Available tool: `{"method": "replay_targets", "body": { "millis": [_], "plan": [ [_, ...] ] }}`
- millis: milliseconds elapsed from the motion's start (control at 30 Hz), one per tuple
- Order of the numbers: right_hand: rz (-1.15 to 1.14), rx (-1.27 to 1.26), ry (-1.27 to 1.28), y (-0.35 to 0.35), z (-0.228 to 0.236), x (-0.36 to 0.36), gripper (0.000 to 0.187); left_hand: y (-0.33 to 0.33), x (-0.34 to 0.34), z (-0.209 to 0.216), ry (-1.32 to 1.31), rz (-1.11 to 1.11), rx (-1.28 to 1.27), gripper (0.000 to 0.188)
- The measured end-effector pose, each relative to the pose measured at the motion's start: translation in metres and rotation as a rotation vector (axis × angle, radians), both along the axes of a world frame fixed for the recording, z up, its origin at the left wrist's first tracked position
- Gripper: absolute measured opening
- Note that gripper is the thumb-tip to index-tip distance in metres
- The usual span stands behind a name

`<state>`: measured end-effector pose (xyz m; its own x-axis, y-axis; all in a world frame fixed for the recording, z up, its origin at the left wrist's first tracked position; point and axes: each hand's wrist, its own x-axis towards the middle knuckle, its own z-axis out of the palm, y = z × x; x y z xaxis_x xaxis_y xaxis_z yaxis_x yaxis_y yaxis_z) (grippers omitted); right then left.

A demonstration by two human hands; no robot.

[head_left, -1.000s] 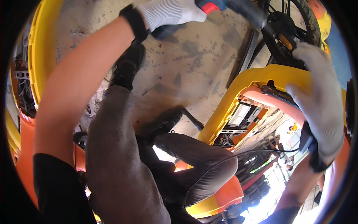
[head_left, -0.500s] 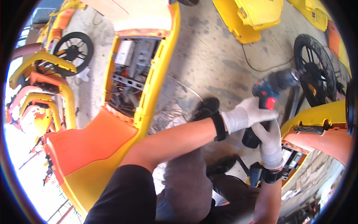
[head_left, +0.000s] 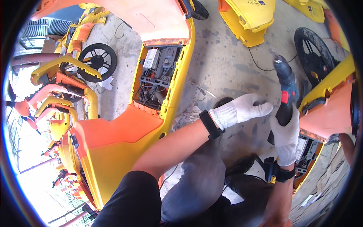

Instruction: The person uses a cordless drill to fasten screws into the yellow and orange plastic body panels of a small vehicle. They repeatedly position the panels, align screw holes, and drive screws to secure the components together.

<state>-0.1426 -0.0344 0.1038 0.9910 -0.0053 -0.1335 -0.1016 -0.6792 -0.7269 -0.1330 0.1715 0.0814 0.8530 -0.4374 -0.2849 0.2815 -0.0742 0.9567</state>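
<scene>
A dark cordless drill (head_left: 288, 81) with a red switch stands out at the right of the view, its chuck toward the far side. My white-gloved right hand (head_left: 286, 134) is wrapped round its handle, which is partly hidden by the fingers. My left hand (head_left: 240, 109), gloved too, is apart from the drill, just left of it. Its fingers are curled together in a pinch; whatever may be between them cannot be made out. To the left lies an orange and yellow scooter body (head_left: 124, 128), its open bay (head_left: 157, 77) showing wiring, a metal bracket and boxed parts.
Another orange and yellow body (head_left: 329, 109) stands close at my right, beside a black wheel (head_left: 315, 56). Yellow panels (head_left: 249, 20) lie on the concrete floor (head_left: 223, 68) at the far side. A thin black cable (head_left: 261, 68) runs along it. More scooter parts and a wheel (head_left: 97, 62) are farther left.
My left hand has come off the drill and moved left. The drill has swung from pointing right to pointing away, in my right hand. The view has shifted, with the scooter body appearing farther right.
</scene>
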Motion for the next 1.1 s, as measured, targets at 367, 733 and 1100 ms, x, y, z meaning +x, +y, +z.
{"method": "replay_targets", "body": {
  "millis": [367,733,1100],
  "plan": [
    [0.119,0.377,0.057,0.028,0.072,-0.060,0.052,-0.028,-0.051,0.082,0.103,0.442,-0.673,0.037],
    [-0.051,0.926,0.691,0.014,0.065,-0.072,0.033,0.043,-0.088,0.082,-0.017,0.168,0.175,0.046],
    [-0.105,0.814,0.247,0.042,0.068,-0.075,0.026,0.105,-0.140,0.105,-0.189,0.619,-0.100,0.030]
  ]
}}
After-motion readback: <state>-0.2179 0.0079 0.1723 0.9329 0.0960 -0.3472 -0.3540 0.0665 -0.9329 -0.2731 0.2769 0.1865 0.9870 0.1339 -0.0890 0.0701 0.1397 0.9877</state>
